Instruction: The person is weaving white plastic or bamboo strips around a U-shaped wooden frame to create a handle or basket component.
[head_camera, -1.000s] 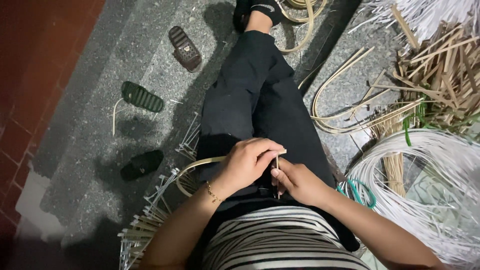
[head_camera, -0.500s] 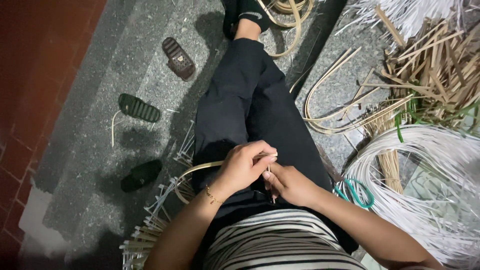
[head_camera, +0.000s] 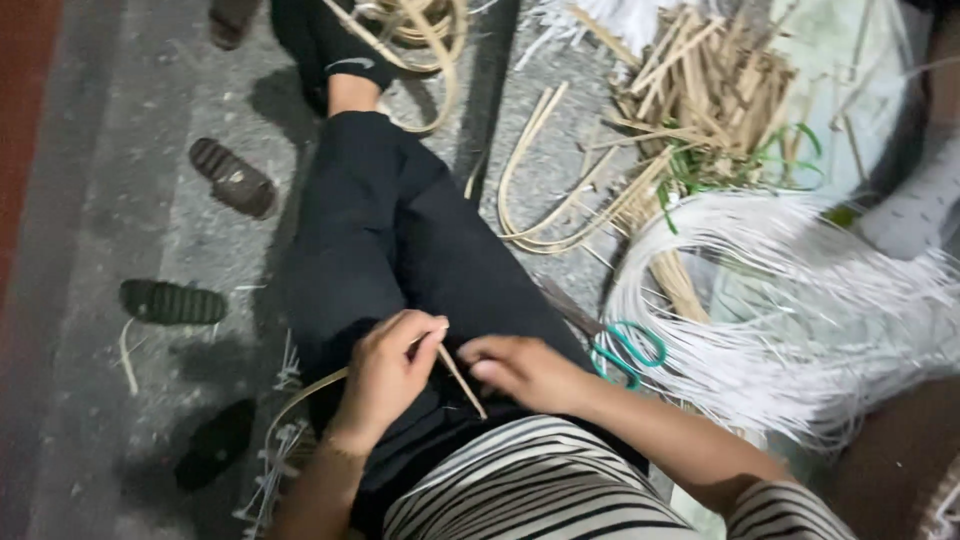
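While we sit on the grey stone floor (head_camera: 120, 200) with our legs stretched out, our view now sits lower and further right than a moment ago, so the white strip bundle (head_camera: 800, 320) fills more of it. Beside our right thigh lie green-handled scissors (head_camera: 625, 350). Our hands have drawn slightly apart: the left hand (head_camera: 385, 375) now has its fingers closed around the thin cane strip (head_camera: 455, 375), slanting across our lap, while the right hand (head_camera: 525, 370) rests just beside it, fingers curled loosely, apparently holding nothing. The strip's tail curves out toward the floor.
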